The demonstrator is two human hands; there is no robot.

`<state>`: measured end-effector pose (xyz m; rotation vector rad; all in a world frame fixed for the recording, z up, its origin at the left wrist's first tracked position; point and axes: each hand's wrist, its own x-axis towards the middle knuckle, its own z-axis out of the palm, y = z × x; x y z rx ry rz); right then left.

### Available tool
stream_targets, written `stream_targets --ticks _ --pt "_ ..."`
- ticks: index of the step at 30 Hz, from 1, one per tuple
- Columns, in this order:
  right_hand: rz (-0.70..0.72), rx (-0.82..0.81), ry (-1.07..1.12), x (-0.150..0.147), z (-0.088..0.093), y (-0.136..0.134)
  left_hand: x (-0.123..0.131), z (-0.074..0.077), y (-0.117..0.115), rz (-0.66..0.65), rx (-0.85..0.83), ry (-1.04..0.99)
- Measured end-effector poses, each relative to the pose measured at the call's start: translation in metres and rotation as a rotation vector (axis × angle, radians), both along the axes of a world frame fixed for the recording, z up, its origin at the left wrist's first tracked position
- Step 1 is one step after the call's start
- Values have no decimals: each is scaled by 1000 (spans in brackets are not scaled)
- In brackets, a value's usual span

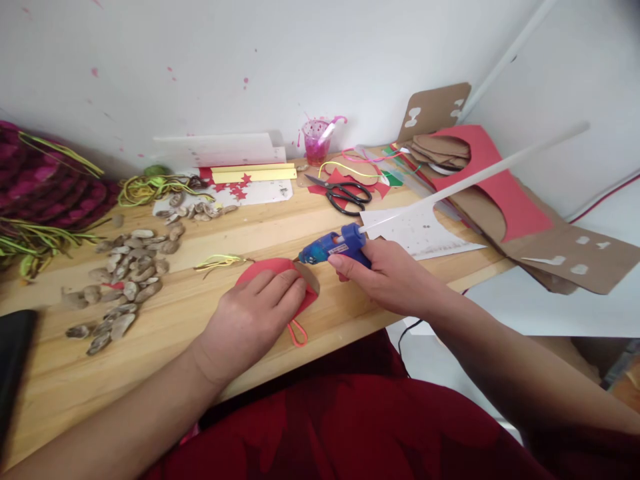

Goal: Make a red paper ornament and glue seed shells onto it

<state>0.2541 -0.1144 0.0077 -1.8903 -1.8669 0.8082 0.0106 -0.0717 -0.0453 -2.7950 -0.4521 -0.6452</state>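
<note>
Paper (260,269), red, lay on the worktop (345,323) beneath my remote left hand (257,301), fingers (280,285) together, apparently for steadiness, though I couldn't tell whether they pinched it, while my right hand (393,277) gripped the glue gun (345,247), seemingly to aim its nozzle (307,255) at the far edge.

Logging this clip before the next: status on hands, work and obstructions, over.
Left hand over red piece. Right hand gripping glue gun, nozzle by the piece's far edge. Scissors beyond, apart from both hands; nothing seen blocking the nozzle.
</note>
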Motion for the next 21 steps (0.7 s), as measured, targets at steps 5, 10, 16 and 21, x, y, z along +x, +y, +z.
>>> stream_targets --ticks 5,10,16,21 --pt "6 18 4 -2 0 -1 2 0 -1 16 12 14" --pt "15 16 -9 -3 0 -1 2 -1 -2 17 11 24" --pt "11 21 -90 -3 0 0 1 -1 -2 26 -8 31" --pt "14 33 -107 -2 1 -2 1 -1 -3 28 -16 36"
